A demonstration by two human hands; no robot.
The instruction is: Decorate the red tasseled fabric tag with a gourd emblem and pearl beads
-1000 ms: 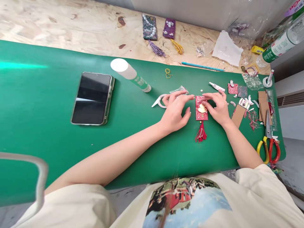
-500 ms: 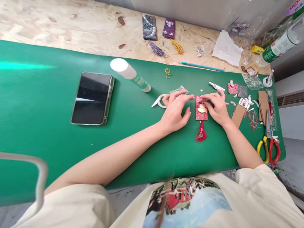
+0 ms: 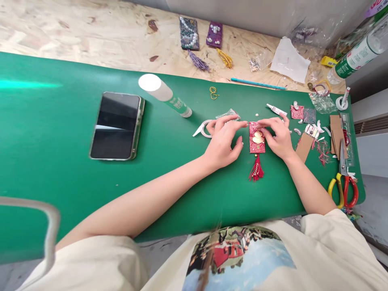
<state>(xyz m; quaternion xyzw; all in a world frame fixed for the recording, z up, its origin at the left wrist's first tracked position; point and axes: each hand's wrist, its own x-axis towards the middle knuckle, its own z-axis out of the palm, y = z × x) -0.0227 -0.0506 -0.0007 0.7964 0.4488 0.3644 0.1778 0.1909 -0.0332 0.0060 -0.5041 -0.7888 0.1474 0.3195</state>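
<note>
A small red patterned card ornament (image 3: pixel 257 146) with a gold gourd charm (image 3: pixel 258 138) and a red tassel (image 3: pixel 256 170) lies flat on the green mat (image 3: pixel 169 169). My left hand (image 3: pixel 223 141) rests just left of it, its index fingertip touching the card's top left corner. My right hand (image 3: pixel 277 136) sits on the card's right side, fingers pinching at the gold charm near the top. A tiny white bead (image 3: pixel 257 114) lies just beyond the card.
A black phone (image 3: pixel 117 125) and a white glue stick (image 3: pixel 165 95) lie to the left. A small glue tube (image 3: pixel 276 109), cardboard scraps (image 3: pixel 304 146), red-and-yellow scissors (image 3: pixel 344 182) and a bottle (image 3: pixel 357 56) crowd the right. Two decorated cards (image 3: pixel 201 36) lie on the plywood behind.
Almost nothing differs; my right fingers have shifted slightly on the gold charm and the view has drifted a little.
</note>
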